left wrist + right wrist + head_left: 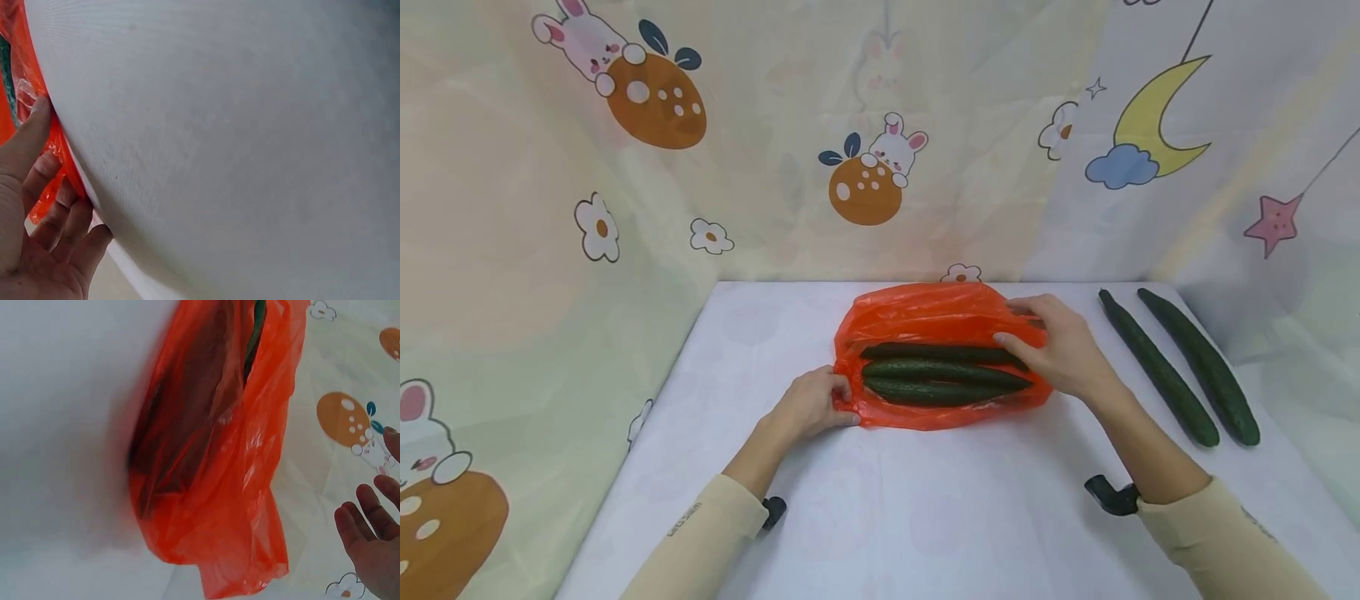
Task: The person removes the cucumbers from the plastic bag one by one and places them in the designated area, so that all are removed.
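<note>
A red plastic bag [925, 312] lies on the table with its opening facing up, and three dark green cucumbers [943, 371] show side by side in it. At its left end my left hand [816, 402] holds the edge, the bag's film lying between thumb and fingers in the left wrist view. My right hand [1060, 346] is at the bag's right end, thumb over the cucumber tips. In the right wrist view the fingers [375, 509] of that hand are spread and relaxed, apart from the film, and cucumbers show dark through the bag.
Two more cucumbers, a left one [1157, 367] and a right one [1198, 367], lie on the white-covered table [925, 508] right of the bag. A printed cloth backdrop [775, 125] stands behind the table and along both sides.
</note>
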{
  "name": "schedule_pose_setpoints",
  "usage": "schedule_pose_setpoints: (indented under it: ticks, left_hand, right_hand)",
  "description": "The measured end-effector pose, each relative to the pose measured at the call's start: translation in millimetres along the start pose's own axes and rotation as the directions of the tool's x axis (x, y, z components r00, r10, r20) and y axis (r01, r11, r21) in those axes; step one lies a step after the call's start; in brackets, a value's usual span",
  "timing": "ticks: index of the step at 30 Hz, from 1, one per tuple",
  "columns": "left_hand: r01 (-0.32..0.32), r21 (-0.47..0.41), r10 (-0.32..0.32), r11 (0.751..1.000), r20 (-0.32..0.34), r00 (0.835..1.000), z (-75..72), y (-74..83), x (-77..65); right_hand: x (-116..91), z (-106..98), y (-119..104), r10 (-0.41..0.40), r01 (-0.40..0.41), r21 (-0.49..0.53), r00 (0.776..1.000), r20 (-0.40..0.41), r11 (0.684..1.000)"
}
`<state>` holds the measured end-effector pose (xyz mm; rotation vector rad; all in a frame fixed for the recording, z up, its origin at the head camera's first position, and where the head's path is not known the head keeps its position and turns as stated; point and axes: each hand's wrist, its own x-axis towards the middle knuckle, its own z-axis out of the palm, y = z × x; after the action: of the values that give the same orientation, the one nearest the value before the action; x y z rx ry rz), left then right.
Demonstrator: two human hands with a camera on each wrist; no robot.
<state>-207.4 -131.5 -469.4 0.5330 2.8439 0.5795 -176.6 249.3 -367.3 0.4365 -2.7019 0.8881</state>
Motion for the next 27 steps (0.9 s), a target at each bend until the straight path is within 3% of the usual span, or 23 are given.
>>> schedule_pose_setpoints:
  ticks: [10, 21, 27]
  left_hand:
    - [-0.007, 0.001, 0.007, 1.0, 0.005, 1.0, -1.1, -2.4, -0.4]
    - [-0.002, -0.002, 0.002, 1.0, 0.016, 1.0, -0.2, -3.8, 1.4]
    - [-0.015, 0.002, 0.015, 1.0, 0.016, 1.0, -1.1, -3.2, 1.3]
  right_hand:
    - [1.9, 16.5, -13.1, -0.042, 0.04, 0.055, 0.999, 0.031, 0.998]
    - [-1.2, 40.3, -13.4, -0.075, 0.071, 0.068, 0.995, 0.063, 0.995]
    - [-1.8, 51.6, -12.7, -0.087, 0.075, 0.125, 0.992, 0.094, 0.989]
